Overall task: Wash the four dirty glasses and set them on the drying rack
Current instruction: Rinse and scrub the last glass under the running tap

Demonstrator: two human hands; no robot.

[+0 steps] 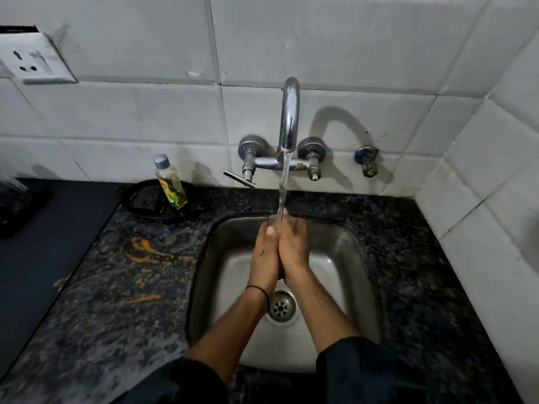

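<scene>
While tap water (284, 182) runs, left hand (264, 252) against right hand (293, 246), above sink (350, 258)

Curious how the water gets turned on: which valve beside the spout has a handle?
The left valve: a lever juts from it. The right valve ends in a bare stem.

The sink (358, 258) is set into the desk (122, 287), with the drain (281, 307) in its floor toward the near side. The tap (289, 118) is on the wall behind it, its spout over the basin's far end. Under the spout, the left hand (265, 252) and right hand (293, 246) meet side by side above the basin. Left of the tap, a bottle (170, 182) stands on a round ring (137, 199) at the back of the desk. A valve (367, 160) is on the wall to the tap's right, and a socket (29, 61) is high on the left.
</scene>
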